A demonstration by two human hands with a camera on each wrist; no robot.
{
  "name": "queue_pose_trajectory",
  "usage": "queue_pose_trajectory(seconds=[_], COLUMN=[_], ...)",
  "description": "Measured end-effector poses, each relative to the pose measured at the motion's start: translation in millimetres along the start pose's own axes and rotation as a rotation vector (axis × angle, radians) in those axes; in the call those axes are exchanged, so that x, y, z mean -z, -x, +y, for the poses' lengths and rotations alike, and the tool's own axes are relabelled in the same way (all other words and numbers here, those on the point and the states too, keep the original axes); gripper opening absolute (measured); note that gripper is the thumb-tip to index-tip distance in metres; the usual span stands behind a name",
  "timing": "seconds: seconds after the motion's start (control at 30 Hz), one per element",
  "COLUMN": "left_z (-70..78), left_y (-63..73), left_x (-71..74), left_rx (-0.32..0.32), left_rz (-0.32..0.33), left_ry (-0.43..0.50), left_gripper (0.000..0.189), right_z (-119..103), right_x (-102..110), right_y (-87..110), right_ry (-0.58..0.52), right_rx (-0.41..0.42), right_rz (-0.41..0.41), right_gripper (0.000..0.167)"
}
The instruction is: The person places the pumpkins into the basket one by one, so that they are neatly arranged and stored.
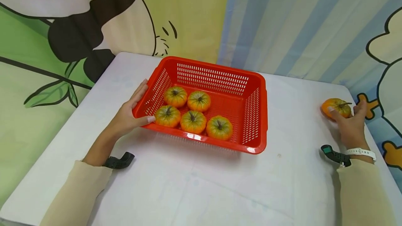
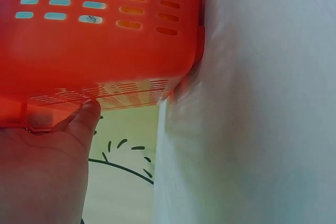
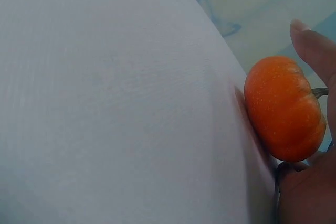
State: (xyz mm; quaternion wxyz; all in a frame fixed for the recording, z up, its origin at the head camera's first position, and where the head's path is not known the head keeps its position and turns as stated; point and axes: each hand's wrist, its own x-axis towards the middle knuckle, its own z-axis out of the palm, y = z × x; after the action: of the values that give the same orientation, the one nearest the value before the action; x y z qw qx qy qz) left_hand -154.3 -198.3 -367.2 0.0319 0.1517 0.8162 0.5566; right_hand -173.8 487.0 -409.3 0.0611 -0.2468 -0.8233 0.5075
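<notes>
A red plastic basket (image 1: 251, 114) with slotted walls stands on the table, with several small orange-green pumpkins (image 1: 193, 122) in its left and front part. My left hand (image 1: 130, 114) grips the basket's left side, its thumb over the front-left rim and its fingers along the outer wall. In the left wrist view the thumb or a finger (image 2: 86, 119) touches the basket wall (image 2: 94, 56). At the table's far right, my right hand (image 1: 353, 125) holds another pumpkin (image 1: 334, 106) between thumb and fingers. That pumpkin (image 3: 283, 108) appears close to the table surface in the right wrist view.
The white-covered table (image 1: 201, 184) has its right edge just beyond the right hand. A cartoon-printed curtain (image 1: 188, 16) hangs behind and on both sides. Black wrist devices (image 1: 120, 161) are worn on both arms, and a white band (image 1: 361, 152) circles the right wrist.
</notes>
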Motion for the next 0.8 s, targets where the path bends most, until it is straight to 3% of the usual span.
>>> queue_pose_trajectory(seconds=[0.33, 0.8], left_z=[2.0, 2.2], left_y=[-1.5, -1.5], left_x=[-2.8, 1.8], left_rx=[0.01, 0.007], left_rz=[-0.008, -0.012], left_ry=[0.006, 0.002], left_gripper=[0.097, 0.097], right_z=[-7.7, -6.6], right_x=[9.1, 1.9], right_y=[0.1, -2.9], right_ry=[-0.018, 0.182], right_rx=[-0.087, -0.045], right_rz=[-0.011, -0.039], right_gripper=[0.103, 0.091])
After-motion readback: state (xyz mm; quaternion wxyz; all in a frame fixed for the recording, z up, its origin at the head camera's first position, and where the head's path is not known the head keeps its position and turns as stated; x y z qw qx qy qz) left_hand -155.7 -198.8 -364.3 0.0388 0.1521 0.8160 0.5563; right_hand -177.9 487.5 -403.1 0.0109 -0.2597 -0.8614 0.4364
